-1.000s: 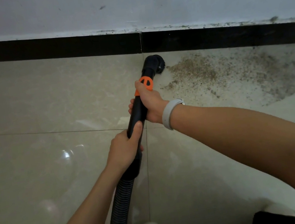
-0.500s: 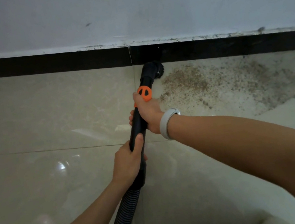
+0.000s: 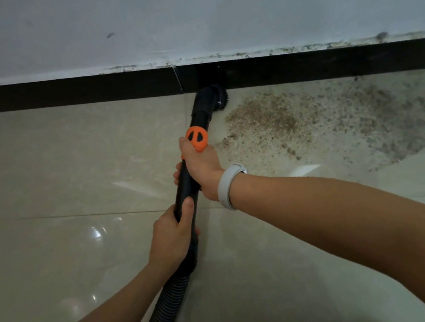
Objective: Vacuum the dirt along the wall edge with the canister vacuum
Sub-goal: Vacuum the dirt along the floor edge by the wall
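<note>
A black vacuum wand (image 3: 185,185) with an orange slider (image 3: 197,136) ends in a round brush nozzle (image 3: 213,98) that sits against the black skirting (image 3: 80,92). My right hand (image 3: 202,168) grips the wand just below the orange slider. My left hand (image 3: 172,236) grips it lower down, where the ribbed hose (image 3: 161,314) begins. A wide patch of brown and grey dirt (image 3: 312,120) covers the tile to the right of the nozzle, along the wall edge. The canister itself is out of view.
Glossy beige floor tiles (image 3: 40,191) spread left of and below the wand. A white wall (image 3: 206,5) rises above the skirting, with grime along its lower edge. A white band (image 3: 227,186) is on my right wrist.
The nozzle has slid forward from the tile up against the skirting. Both hands kept their grip and moved forward with the wand. The view shifted, so my feet dropped out of sight.
</note>
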`<state>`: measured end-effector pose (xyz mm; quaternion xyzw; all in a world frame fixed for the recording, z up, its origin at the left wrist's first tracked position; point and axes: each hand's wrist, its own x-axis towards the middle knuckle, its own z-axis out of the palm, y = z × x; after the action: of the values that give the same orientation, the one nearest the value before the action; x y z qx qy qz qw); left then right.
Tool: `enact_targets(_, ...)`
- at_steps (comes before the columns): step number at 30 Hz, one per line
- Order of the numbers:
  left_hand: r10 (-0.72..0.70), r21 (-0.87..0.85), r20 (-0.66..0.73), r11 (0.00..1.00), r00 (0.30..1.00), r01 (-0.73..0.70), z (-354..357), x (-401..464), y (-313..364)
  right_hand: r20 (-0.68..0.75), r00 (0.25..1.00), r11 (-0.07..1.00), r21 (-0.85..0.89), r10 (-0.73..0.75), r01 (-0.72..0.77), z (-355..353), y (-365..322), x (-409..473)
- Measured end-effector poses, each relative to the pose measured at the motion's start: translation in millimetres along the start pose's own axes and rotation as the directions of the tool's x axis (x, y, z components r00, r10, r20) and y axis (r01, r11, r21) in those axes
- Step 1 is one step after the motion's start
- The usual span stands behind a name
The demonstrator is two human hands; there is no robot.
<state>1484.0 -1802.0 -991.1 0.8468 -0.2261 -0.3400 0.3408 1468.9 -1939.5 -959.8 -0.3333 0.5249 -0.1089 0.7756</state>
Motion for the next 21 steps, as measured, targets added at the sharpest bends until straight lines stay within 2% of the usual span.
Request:
enact_targets(5, 0.063, 0.059, -0.030, 0.996, 0.998, -0.061, 23.2, -6.1, 9.5, -0.023, 1.000, 0.999, 0.039, -0.015, 0.016, -27.0, -2.2, -3.4)
enact_targets(21, 0.134, 0.155, 0.064, 0.978, 0.989, -0.142, 66.7, -12.5, 45.8, -0.086, 0.996, 0.992, 0.129, 0.007, 0.004, -94.3, -22.5, -17.4)
